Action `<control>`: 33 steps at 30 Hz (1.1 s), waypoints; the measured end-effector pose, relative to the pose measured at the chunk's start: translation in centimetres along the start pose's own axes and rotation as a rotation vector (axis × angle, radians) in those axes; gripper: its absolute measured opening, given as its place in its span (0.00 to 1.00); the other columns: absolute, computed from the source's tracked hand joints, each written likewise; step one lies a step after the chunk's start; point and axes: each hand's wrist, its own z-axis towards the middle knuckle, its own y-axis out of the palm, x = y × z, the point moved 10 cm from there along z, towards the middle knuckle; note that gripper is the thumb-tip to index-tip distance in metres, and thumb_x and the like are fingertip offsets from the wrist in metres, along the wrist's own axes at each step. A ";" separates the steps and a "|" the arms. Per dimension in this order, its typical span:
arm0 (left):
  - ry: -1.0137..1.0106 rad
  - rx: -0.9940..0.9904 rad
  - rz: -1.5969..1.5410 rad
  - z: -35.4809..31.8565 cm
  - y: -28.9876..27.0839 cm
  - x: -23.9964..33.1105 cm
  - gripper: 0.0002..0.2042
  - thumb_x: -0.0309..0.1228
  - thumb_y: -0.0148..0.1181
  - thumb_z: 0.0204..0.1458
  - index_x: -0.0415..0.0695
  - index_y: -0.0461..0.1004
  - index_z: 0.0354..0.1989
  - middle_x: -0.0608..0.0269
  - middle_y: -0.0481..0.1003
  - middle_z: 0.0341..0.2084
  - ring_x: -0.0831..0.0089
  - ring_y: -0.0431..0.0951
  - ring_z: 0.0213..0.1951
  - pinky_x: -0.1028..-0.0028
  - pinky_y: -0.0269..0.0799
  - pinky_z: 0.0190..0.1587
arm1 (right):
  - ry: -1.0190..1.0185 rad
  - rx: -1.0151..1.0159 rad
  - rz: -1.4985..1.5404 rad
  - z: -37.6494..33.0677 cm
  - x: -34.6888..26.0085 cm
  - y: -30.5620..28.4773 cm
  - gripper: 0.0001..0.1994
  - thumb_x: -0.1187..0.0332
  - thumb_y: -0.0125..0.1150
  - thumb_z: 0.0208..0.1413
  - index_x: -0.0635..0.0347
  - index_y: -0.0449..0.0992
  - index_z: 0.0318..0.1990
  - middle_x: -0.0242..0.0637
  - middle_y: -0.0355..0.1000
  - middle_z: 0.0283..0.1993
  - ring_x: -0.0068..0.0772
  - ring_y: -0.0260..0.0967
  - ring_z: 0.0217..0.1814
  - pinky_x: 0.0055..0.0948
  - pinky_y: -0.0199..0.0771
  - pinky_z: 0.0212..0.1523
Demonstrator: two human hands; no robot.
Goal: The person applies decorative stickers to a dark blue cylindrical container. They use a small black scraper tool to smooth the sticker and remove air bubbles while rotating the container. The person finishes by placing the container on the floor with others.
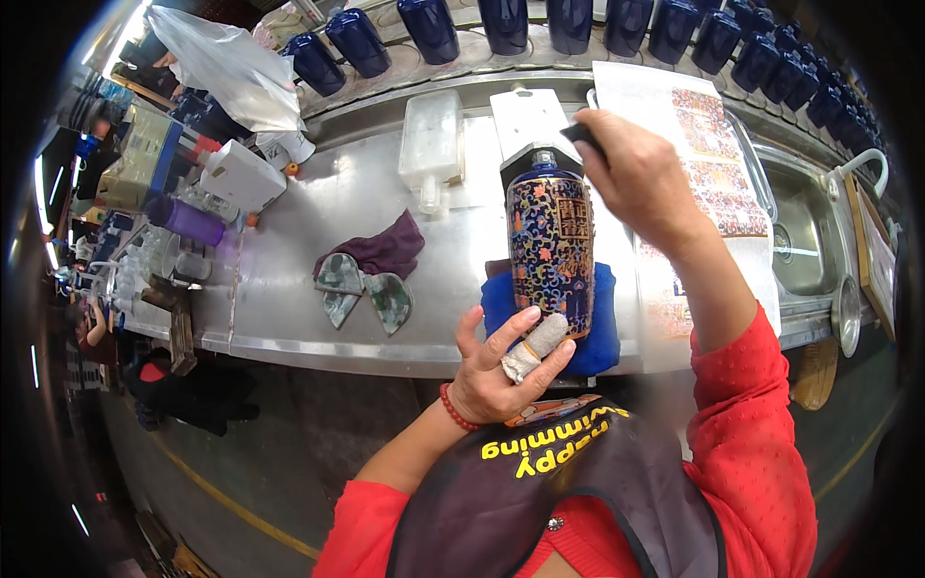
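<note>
My left hand (503, 364) holds a dark blue bottle (551, 243) by its base; one finger is wrapped in white tape. The bottle stands upright and is covered with a colourful patterned label. My right hand (636, 173) is raised beside the bottle's neck and pinches a small dark flat tool (581, 134) near the open top. Under the bottle a blue cloth (599, 328) lies on the steel bench (289, 289). A sheet of patterned labels (718, 164) lies to the right, behind my right forearm.
A row of plain dark blue bottles (568, 24) lines the back of the bench. A purple cloth (381, 250) and grey scraps lie at the centre-left. A white plastic container (432, 140), boxes, a purple cup (188, 220), a clear bag and a sink (805, 236) are around.
</note>
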 end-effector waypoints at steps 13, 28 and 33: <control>-0.360 -0.080 -0.356 -1.0 3.4 -5.2 0.36 0.42 0.69 0.53 0.39 0.67 0.69 0.43 0.72 0.61 0.41 0.68 0.66 0.36 0.41 0.71 | 0.005 -0.064 0.258 -17.3 -2.1 1.5 0.30 0.89 0.56 0.47 0.62 0.74 0.62 0.58 0.65 0.67 0.60 0.65 0.67 0.47 0.66 0.66; -0.164 -0.047 -0.058 -1.1 2.1 -2.9 0.21 0.29 0.68 0.51 0.55 0.82 0.56 0.53 0.81 0.52 0.52 0.75 0.61 0.45 0.43 0.73 | 0.044 -0.146 0.260 -20.2 -3.5 3.4 0.33 0.81 0.68 0.46 0.50 0.75 0.64 0.48 0.61 0.71 0.54 0.63 0.66 0.46 0.68 0.64; -0.141 -0.054 -0.051 -0.5 1.8 -2.6 0.23 0.29 0.69 0.49 0.55 0.81 0.57 0.51 0.79 0.54 0.51 0.74 0.61 0.44 0.43 0.73 | 0.021 -0.135 0.309 -20.0 -3.5 2.9 0.33 0.81 0.69 0.46 0.52 0.75 0.63 0.49 0.62 0.70 0.55 0.64 0.65 0.47 0.68 0.64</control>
